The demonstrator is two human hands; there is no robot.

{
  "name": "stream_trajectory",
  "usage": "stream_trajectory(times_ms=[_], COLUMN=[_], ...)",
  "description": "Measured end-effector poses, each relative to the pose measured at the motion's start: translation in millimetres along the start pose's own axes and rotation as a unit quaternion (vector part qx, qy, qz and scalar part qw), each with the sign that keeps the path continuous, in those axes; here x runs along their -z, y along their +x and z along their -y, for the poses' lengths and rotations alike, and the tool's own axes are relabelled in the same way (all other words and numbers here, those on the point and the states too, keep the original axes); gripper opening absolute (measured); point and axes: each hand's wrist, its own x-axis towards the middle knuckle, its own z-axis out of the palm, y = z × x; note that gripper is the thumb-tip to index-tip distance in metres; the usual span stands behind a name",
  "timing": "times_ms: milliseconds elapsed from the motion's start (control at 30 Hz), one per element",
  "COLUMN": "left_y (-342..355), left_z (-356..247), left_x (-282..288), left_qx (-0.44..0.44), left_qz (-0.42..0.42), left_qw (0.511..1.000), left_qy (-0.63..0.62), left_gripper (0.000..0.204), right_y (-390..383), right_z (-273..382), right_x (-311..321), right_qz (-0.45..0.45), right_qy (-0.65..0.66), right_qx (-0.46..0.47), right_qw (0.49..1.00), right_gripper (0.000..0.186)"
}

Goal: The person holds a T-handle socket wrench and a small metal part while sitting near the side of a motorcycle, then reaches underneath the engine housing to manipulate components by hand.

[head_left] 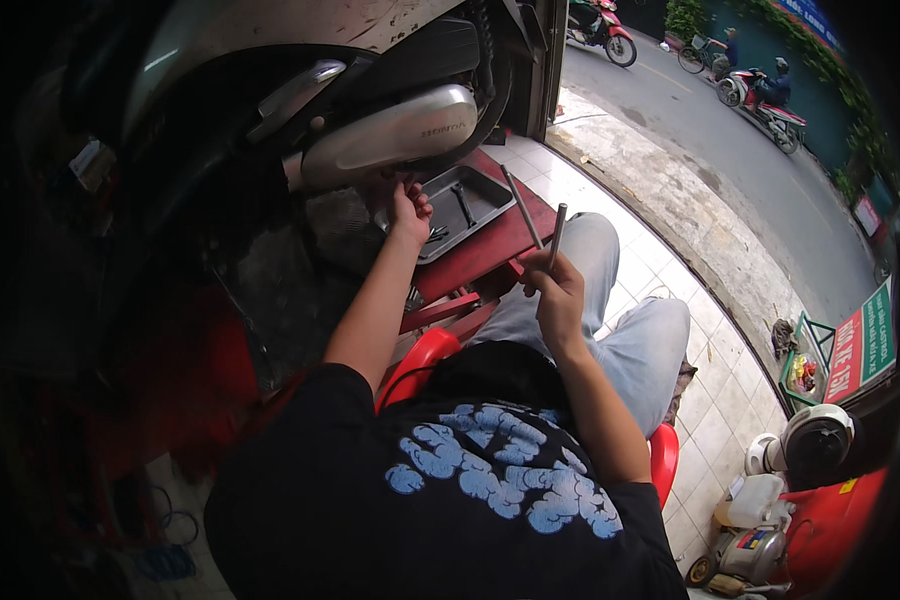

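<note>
My right hand is closed round a slim metal rod that points up above my thigh. A second metal rod slants beside it; whether the two are joined I cannot tell. My left hand reaches under the silver engine cover of a motorbike, its fingers curled; what they hold, if anything, is hidden. Right beside that hand lies a grey metal tray with a dark wrench and several small dark metal pieces inside.
The tray rests on a red stand. I sit on a red plastic chair over white tiles. At the lower right are a red machine and a whitish jug. Beyond the doorway, riders pass on the road.
</note>
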Motion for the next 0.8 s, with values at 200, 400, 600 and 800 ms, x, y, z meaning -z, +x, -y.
stream_trajectory(times_ms=[200,400,600,800], left_y=[17,26,24,22], left_z=[-5,-6,-8,-10], left_x=[-13,-14,-13,-19], left_qx=[0.014,0.016,0.018,0.032], left_qz=[0.060,0.039,0.027,0.029], left_qw=[0.991,0.994,0.989,0.990], left_qy=[-0.115,-0.104,-0.141,-0.131], left_gripper=[0.028,0.029,0.029,0.030], right_y=[0,-3,-2,-4], right_z=[5,5,0,3], right_x=[8,3,5,4], right_qz=[-0.027,0.001,0.010,0.001], right_qy=[-0.012,-0.011,-0.016,-0.057], right_qx=[0.008,0.004,0.001,-0.009], right_qw=[1.000,1.000,1.000,0.998], right_gripper=[0.019,0.020,0.021,0.021])
